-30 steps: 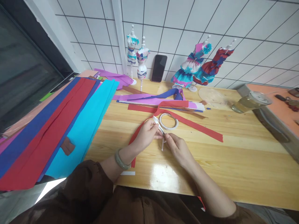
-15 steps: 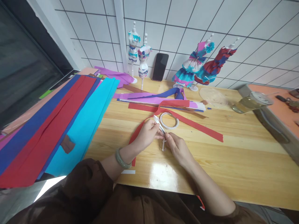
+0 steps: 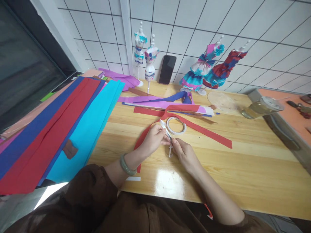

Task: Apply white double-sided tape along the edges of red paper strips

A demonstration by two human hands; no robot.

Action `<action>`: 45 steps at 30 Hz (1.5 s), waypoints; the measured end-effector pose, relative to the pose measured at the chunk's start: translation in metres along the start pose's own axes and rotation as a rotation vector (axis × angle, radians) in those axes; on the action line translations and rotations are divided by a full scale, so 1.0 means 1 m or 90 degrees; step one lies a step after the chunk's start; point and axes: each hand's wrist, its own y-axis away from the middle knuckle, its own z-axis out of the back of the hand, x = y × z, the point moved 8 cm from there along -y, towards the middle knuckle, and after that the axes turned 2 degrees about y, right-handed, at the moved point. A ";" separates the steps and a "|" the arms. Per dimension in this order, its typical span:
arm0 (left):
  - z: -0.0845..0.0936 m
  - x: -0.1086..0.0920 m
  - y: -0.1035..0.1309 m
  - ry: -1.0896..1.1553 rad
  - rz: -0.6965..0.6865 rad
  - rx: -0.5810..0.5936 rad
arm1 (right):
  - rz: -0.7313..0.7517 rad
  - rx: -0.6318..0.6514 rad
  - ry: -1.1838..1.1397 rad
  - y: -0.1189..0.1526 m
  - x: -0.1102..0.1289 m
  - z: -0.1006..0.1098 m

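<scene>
Over the middle of the table, my left hand (image 3: pixel 155 136) pinches a narrow white strip (image 3: pixel 163 124) that looks like tape. Its upper end sticks up past my fingers. The fingertips of my right hand (image 3: pixel 185 152) are closed on the strip's lower end, close to my left fingers. A short pale piece (image 3: pixel 170 152) hangs below the fingertips; I cannot tell whether it belongs to the same strip. Just beyond my hands lies a roll of white tape (image 3: pixel 184 130). Red crepe paper strips (image 3: pixel 213 136) lie behind it and pass partly beneath my left forearm.
Stacked crepe paper sheets (image 3: pixel 97 110) cover the left side. Two small wrapped mannequins (image 3: pixel 150 66), a phone (image 3: pixel 167 69) and two dressed mannequins (image 3: pixel 200 69) stand along the tiled wall. A lidded cup (image 3: pixel 259 108) is at right. A white strip (image 3: pixel 133 178) lies near the front edge.
</scene>
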 end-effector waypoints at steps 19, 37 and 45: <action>-0.001 -0.001 0.001 -0.002 0.003 0.003 | -0.013 -0.002 0.016 -0.001 -0.004 -0.001; -0.002 0.004 -0.001 0.037 -0.007 0.064 | -0.007 -0.019 0.036 0.000 -0.001 0.004; -0.003 0.003 -0.001 0.069 0.017 0.095 | -0.008 -0.022 0.036 -0.002 -0.004 0.005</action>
